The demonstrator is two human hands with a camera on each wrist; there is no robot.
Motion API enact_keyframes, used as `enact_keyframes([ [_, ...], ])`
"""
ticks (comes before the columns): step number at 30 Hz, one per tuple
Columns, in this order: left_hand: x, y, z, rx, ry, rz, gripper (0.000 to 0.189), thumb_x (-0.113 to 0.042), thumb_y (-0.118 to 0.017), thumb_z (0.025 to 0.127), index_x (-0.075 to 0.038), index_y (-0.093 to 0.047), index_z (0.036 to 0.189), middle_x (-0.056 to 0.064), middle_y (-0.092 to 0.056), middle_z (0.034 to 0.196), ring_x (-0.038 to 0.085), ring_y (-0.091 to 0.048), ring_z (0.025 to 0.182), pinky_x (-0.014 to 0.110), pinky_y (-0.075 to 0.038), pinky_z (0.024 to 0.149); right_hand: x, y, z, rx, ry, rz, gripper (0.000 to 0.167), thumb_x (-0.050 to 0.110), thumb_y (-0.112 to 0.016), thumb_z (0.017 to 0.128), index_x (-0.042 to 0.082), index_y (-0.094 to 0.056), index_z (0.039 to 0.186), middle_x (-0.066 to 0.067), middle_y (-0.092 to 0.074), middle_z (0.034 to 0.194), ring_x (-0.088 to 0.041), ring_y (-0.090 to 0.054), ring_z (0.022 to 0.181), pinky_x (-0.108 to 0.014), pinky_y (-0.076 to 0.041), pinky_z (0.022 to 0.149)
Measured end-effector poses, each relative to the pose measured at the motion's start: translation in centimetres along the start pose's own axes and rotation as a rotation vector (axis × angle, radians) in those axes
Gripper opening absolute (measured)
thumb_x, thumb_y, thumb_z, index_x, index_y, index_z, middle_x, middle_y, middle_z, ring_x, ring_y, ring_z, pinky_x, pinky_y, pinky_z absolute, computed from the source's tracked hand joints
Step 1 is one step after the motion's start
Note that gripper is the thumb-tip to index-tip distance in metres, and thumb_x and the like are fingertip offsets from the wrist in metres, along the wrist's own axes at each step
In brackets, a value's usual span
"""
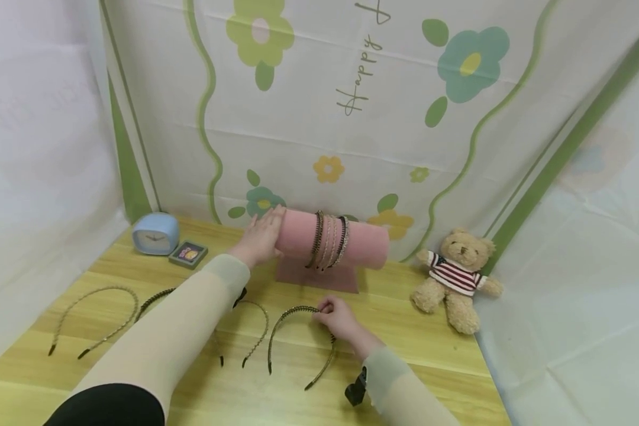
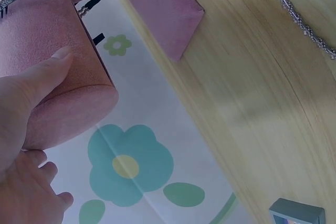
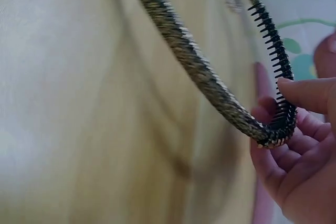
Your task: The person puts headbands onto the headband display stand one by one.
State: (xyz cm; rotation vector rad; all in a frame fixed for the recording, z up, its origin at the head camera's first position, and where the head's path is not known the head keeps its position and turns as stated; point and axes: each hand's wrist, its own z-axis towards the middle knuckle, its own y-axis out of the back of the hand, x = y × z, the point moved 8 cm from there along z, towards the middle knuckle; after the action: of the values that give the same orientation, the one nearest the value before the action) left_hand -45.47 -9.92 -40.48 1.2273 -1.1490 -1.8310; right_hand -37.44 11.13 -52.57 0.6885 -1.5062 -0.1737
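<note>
A pink padded headband stand (image 1: 365,239) with a horizontal roll stands near the back of the table. Several headbands (image 1: 327,242) circle its middle. My left hand (image 1: 261,236) holds the roll's left end, and in the left wrist view its thumb (image 2: 55,72) lies along the pink fabric. In front of the stand, my right hand (image 1: 338,319) pinches a dark, bronze-toned headband (image 1: 282,319) near the top of its curve. Small black comb teeth line the inside of this headband (image 3: 281,61) in the right wrist view. Its two tips point toward the front of the table.
More headbands lie on the table, a beaded one (image 1: 133,290) at the left and another thin one (image 1: 266,322) in the middle, partly behind my left sleeve. A blue clock (image 1: 156,234) and a small framed picture (image 1: 189,254) stand back left. A teddy bear (image 1: 455,278) sits at the right.
</note>
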Motion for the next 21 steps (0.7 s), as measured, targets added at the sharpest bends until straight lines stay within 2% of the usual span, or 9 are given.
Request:
enact_keyframes([
  [6,0.1,-0.1,0.2,-0.01,-0.004,-0.007,0.12,-0.021,-0.087,0.076,-0.005,-0.001,0.158,0.016,-0.005,0.164,0.034,-0.006,0.149,0.055,0.003,0.117,1.0,2.5,-1.3,0.011,0.026,0.155,0.016,0.001,-0.066,0.093,-0.007,-0.054,0.1,-0.006,-0.058,0.073,-0.035,-0.064,0.07,-0.051,-0.057,0.067],
  [10,0.2,-0.1,0.3,-0.02,-0.009,-0.003,0.12,-0.021,-0.088,0.076,-0.004,-0.001,0.158,0.016,-0.006,0.164,0.034,-0.008,0.149,0.055,0.002,0.117,1.6,4.0,-2.2,0.038,0.015,0.237,0.024,0.001,-0.063,0.094,-0.013,-0.055,0.112,-0.008,-0.06,0.079,-0.028,-0.063,0.068,-0.047,-0.058,0.067],
  [13,0.2,-0.1,0.3,-0.021,-0.006,0.004,0.121,-0.022,-0.088,0.075,-0.004,-0.002,0.158,0.016,-0.006,0.164,0.034,-0.009,0.149,0.055,0.001,0.118,1.6,4.6,-3.2,0.094,-0.035,0.259,0.03,0.005,-0.062,0.097,-0.015,-0.055,0.118,-0.009,-0.061,0.081,-0.02,-0.062,0.067,-0.04,-0.058,0.066],
  [18,0.2,-0.2,0.3,-0.008,-0.005,0.008,0.12,-0.023,-0.088,0.076,-0.004,-0.002,0.157,0.016,-0.006,0.164,0.035,-0.009,0.149,0.056,0.0,0.117,0.9,5.1,-5.3,0.202,-0.153,0.313,0.03,0.018,-0.062,0.098,-0.009,-0.063,0.111,-0.008,-0.062,0.076,-0.017,-0.062,0.065,-0.037,-0.058,0.067],
  [21,0.2,-0.2,0.3,-0.006,-0.005,0.018,0.12,-0.024,-0.087,0.076,-0.005,-0.002,0.157,0.016,-0.005,0.164,0.034,-0.009,0.149,0.056,0.0,0.117,0.7,5.3,-6.4,0.251,-0.18,0.371,0.028,0.022,-0.062,0.099,-0.004,-0.065,0.106,-0.007,-0.061,0.074,-0.017,-0.06,0.064,-0.037,-0.057,0.068],
])
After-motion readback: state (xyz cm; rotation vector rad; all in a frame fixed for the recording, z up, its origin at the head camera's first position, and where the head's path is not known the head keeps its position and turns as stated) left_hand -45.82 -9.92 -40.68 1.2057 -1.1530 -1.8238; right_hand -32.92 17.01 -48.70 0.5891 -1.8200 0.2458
